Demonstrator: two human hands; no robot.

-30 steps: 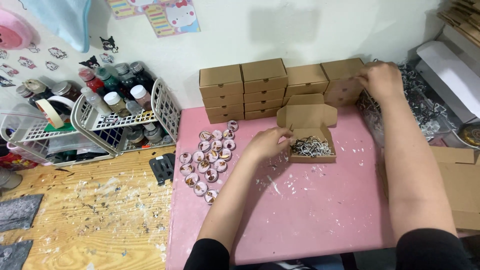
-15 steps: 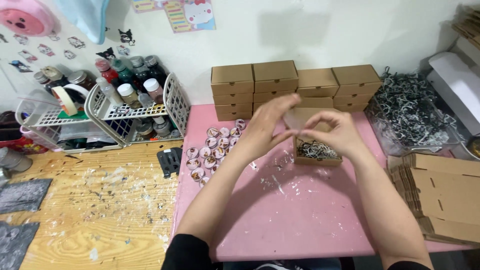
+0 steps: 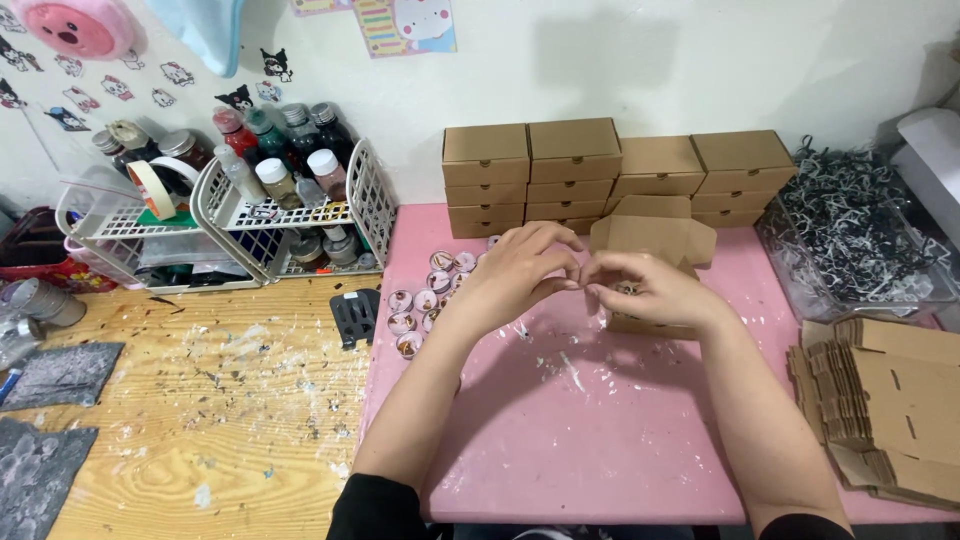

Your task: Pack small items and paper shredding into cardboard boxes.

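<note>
Both forearms are bare, with short black sleeves ending near the elbows; the left hand (image 3: 515, 275) and right hand (image 3: 655, 290) wear no gloves or rings.

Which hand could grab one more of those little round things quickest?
Probably the left hand: it hovers right beside the round pieces. The right hand sits over the open box, farther from them.

White wall (image 3: 620, 70) with cartoon stickers (image 3: 405, 25), pink mat (image 3: 560, 440), paint-flecked wooden table (image 3: 200, 400)
</note>
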